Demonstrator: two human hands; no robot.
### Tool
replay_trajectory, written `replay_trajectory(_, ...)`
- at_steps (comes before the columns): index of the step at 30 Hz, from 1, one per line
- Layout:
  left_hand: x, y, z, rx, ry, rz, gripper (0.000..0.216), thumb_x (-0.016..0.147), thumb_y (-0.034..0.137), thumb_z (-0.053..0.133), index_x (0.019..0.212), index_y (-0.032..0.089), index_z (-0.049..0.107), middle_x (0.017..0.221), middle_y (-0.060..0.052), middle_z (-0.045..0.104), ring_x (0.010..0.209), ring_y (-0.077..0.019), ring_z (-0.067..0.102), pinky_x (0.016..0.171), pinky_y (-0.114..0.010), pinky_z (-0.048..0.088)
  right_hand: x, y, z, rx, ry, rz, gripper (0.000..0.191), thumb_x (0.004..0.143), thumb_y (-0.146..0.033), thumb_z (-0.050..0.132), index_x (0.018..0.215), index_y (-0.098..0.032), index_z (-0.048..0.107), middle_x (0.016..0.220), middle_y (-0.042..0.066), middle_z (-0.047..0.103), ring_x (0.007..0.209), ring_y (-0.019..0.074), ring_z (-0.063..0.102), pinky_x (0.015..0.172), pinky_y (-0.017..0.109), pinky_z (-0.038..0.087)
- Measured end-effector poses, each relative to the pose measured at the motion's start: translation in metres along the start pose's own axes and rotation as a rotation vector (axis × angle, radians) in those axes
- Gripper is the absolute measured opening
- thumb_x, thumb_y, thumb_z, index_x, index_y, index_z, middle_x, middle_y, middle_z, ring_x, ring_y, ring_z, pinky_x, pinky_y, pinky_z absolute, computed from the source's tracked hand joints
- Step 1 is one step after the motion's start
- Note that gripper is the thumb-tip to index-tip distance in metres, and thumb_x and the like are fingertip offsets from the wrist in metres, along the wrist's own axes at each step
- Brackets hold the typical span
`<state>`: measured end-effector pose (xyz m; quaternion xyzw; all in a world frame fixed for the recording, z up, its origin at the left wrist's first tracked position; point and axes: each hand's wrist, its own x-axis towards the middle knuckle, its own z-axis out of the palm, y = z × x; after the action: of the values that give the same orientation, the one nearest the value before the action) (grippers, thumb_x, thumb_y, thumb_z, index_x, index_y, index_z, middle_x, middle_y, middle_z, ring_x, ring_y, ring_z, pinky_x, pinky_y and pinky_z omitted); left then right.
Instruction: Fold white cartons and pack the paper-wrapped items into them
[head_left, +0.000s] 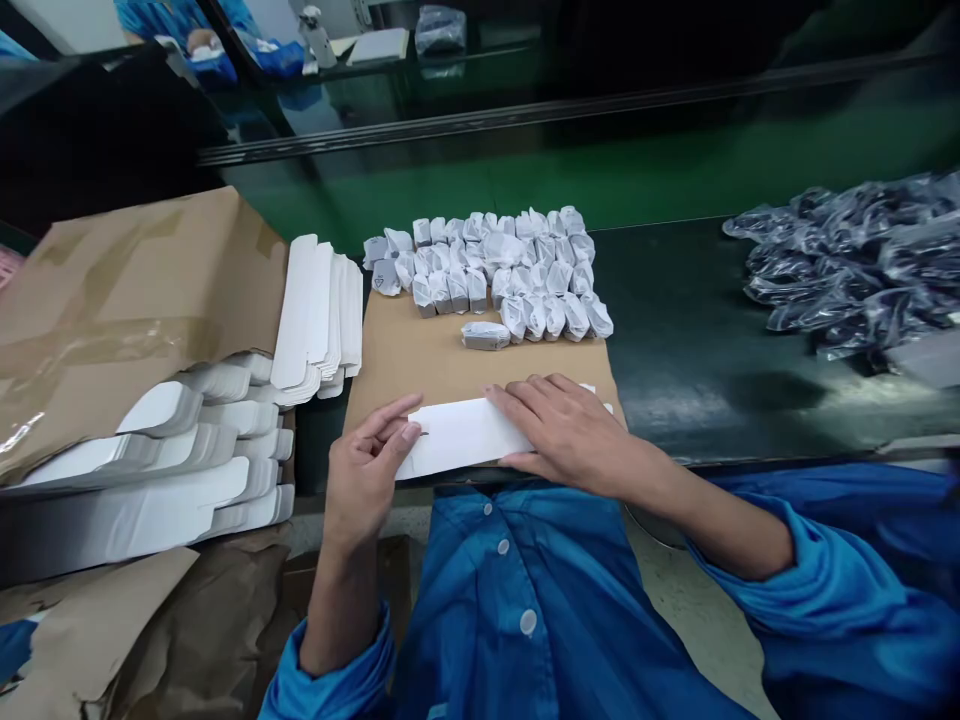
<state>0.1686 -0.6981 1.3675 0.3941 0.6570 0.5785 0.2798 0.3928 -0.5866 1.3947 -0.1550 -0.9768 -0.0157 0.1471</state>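
A long white folding carton (pixel 461 435) lies slantwise in front of me, over the near edge of a brown cardboard sheet. Its left end sits between the thumb and fingers of my left hand (pixel 367 460), which is closed on it; a small dark slot shows near the thumb. My right hand (pixel 566 430) covers the right part of the carton, fingers across the top and thumb along the near edge, gripping it. White flaps peek out beyond the right fingers. Beyond the carton, a single wrapped grey item (pixel 485 336) lies on its side.
Rows of small items in white wrapping (pixel 517 260) stand on the cardboard sheet (pixel 420 350). At left, flat white cartons (pixel 319 315) lean against a large cardboard box (pixel 142 290) holding more. Black items in clear bags (pixel 862 265) are heaped at right. Another person's blue sleeve (pixel 150 18) shows behind the barrier.
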Motion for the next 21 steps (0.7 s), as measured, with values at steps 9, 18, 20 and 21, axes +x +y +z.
replay_trajectory(9, -0.001, 0.024, -0.018, 0.358, -0.2, 0.185, 0.02, 0.077, 0.032, 0.072, 0.091, 0.018, 0.076, 0.073, -0.002, 0.075, 0.06, -0.0123, 0.067, 0.052, -0.017, 0.05, 0.0, 0.008, -0.001, -0.057, 0.1, -0.157, 0.059, 0.093, -0.041, 0.055, 0.133, 0.002, 0.048, 0.116, 0.022, 0.064, 0.097, 0.0312, 0.06, 0.082, 0.043, 0.049)
replay_trajectory(18, 0.0, 0.019, -0.004, 0.515, -0.057, 0.372, 0.01, 0.08, 0.026, 0.068, 0.081, 0.019, 0.075, 0.071, 0.001, 0.074, 0.06, -0.01, 0.065, 0.056, -0.017, 0.049, -0.005, -0.008, -0.008, -0.325, 0.074, -0.117, 0.05, 0.096, -0.029, 0.048, 0.132, 0.006, 0.049, 0.113, 0.025, 0.065, 0.094, 0.0314, 0.063, 0.076, 0.041, 0.049)
replay_trajectory(20, 0.003, 0.023, -0.009, 0.441, -0.129, 0.318, 0.011, 0.078, 0.028, 0.071, 0.083, 0.02, 0.076, 0.069, 0.001, 0.073, 0.058, -0.0102, 0.066, 0.052, -0.016, 0.049, -0.006, -0.007, -0.011, -0.306, 0.08, -0.1, 0.05, 0.096, -0.031, 0.048, 0.132, 0.004, 0.05, 0.115, 0.025, 0.065, 0.096, 0.0314, 0.062, 0.079, 0.042, 0.049)
replay_trajectory(21, 0.004, 0.025, -0.012, 0.395, -0.17, 0.285, 0.012, 0.077, 0.029, 0.072, 0.083, 0.02, 0.076, 0.068, 0.002, 0.073, 0.056, -0.0101, 0.066, 0.05, -0.016, 0.048, -0.007, -0.006, -0.011, -0.281, 0.09, -0.091, 0.051, 0.097, -0.033, 0.048, 0.132, 0.003, 0.05, 0.116, 0.024, 0.065, 0.097, 0.0316, 0.062, 0.08, 0.042, 0.049)
